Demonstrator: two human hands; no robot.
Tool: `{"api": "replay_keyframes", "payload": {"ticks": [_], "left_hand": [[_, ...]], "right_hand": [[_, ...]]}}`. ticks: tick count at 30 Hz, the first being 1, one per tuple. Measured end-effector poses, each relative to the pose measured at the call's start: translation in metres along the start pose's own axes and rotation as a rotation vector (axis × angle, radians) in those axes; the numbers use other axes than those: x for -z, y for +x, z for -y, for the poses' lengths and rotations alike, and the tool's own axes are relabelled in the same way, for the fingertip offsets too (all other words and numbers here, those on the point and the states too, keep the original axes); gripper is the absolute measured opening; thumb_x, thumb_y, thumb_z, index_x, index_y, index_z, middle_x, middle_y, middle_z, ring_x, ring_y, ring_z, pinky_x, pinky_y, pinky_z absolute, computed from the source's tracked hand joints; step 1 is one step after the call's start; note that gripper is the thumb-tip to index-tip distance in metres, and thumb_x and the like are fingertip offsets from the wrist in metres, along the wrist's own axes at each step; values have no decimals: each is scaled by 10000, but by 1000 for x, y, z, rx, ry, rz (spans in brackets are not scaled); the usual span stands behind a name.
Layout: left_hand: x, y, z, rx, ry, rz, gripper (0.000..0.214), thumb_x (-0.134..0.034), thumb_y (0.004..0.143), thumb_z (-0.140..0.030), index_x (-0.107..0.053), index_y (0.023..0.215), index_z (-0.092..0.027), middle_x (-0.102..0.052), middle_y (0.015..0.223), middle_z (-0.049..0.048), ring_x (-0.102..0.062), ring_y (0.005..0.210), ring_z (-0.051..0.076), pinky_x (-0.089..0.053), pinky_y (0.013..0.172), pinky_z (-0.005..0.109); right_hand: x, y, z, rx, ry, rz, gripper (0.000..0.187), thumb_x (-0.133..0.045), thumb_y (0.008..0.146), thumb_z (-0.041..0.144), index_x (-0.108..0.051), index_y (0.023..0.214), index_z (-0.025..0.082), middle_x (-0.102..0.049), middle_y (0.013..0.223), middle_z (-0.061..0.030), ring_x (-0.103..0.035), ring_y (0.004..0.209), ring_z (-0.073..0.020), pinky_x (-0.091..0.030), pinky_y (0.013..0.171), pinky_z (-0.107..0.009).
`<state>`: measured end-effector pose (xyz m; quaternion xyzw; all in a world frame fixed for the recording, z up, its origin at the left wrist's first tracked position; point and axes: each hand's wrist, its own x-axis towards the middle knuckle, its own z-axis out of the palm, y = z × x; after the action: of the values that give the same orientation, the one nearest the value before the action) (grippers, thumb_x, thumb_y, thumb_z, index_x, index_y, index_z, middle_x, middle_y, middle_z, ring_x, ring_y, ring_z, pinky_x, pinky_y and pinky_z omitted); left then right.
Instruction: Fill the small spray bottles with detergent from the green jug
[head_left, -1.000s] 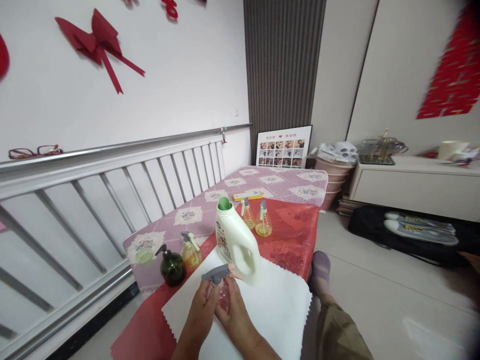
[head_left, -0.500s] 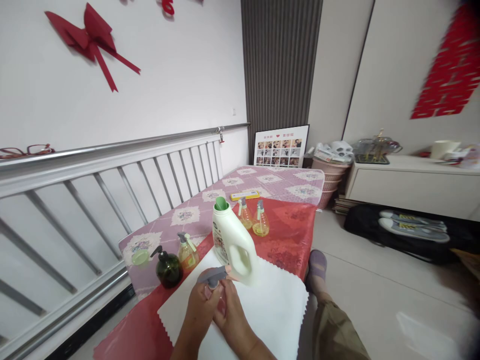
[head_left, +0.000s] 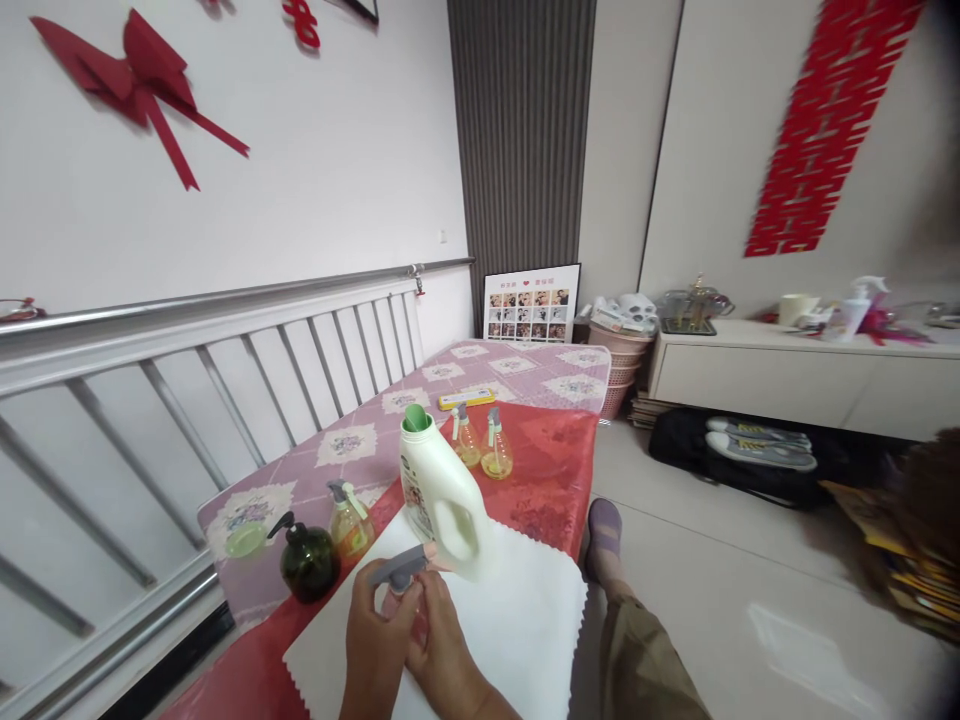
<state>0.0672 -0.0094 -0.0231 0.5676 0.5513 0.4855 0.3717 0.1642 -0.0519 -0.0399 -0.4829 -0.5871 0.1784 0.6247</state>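
Observation:
Both my hands are wrapped around a small pink spray bottle (head_left: 403, 567) with a grey trigger head, low over the white scallop-edged mat. My left hand (head_left: 377, 632) closes around the neck just under the head. My right hand (head_left: 444, 640) grips the pink body from the other side, and the fingers hide most of it. Right behind them stands a large pale-green jug (head_left: 444, 490) with a handle and a green spout in its open mouth. To the left are a dark green pump bottle (head_left: 309, 562) and a clear spray bottle (head_left: 349, 525) with yellowish liquid.
Two more clear spray bottles (head_left: 496, 448) stand on the red cloth (head_left: 547, 465) behind the jug. A pale green cap (head_left: 246, 540) lies at the left, and a yellow box (head_left: 466, 399) farther back. A railing (head_left: 247, 370) runs along the table's left side.
The view has swung to the right, so everything sits farther left in the picture. Both hands keep hold of the spray bottle, with little other visible change.

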Motion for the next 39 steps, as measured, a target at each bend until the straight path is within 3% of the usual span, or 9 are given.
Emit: {"api": "replay_keyframes", "payload": {"ticks": [5,11,17,23,29,36,39], "left_hand": [[12,0,-9,-40,50,63,485,-735,635,-469,-618,1035,-222,-707,1074,87,-644,1091,316,-497,1009,501],[20,0,-11,-139,100,225,432,-573,805,-481,-602,1137,-205,-671,1201,132,-600,1186,308,-438,1085,513],[21,-10,-17,-90,50,288,439,-499,868,-503,-555,1194,-214,-656,1252,131,-573,1254,289,-404,1125,487],[25,-22,12,70,-18,232,578,-383,902,-579,-478,1314,-184,-525,1468,156,-453,1408,279,-317,1219,489],[30,-31,44,129,-50,235,627,-425,898,-553,-450,1399,-177,-429,1574,125,-355,1487,255,-244,1272,469],[31,-39,47,150,-72,243,678,-412,908,-559,-377,1449,-152,-386,1595,148,-332,1498,257,-223,1278,493],[29,-38,50,150,-83,226,691,-461,879,-576,-428,1417,-143,-420,1572,164,-355,1485,281,-238,1273,499]], "right_hand": [[1,0,1,17,-7,-1,447,-612,791,147,-541,1218,259,-653,1095,-81,-656,998,-266,-565,894,-412],[-1,-1,-7,22,-20,6,530,-609,764,127,-524,1271,257,-654,1115,-79,-657,1018,-271,-563,900,-416],[-2,-3,-13,-2,-35,18,473,-641,780,147,-542,1235,230,-664,1145,-104,-653,1066,-283,-556,922,-436],[-2,-2,-15,-34,-33,44,541,-651,717,103,-548,1231,239,-670,1141,-88,-652,1067,-279,-556,922,-424],[-2,-1,-17,-73,-42,75,563,-688,673,111,-535,1205,216,-665,1130,-104,-651,1066,-296,-547,941,-467],[5,3,-5,-22,-28,130,586,-679,703,137,-503,1254,226,-645,1168,-108,-655,1089,-282,-548,957,-459],[6,2,-3,-8,-31,132,653,-687,650,105,-512,1267,226,-653,1182,-113,-656,1106,-304,-546,969,-481]]}}
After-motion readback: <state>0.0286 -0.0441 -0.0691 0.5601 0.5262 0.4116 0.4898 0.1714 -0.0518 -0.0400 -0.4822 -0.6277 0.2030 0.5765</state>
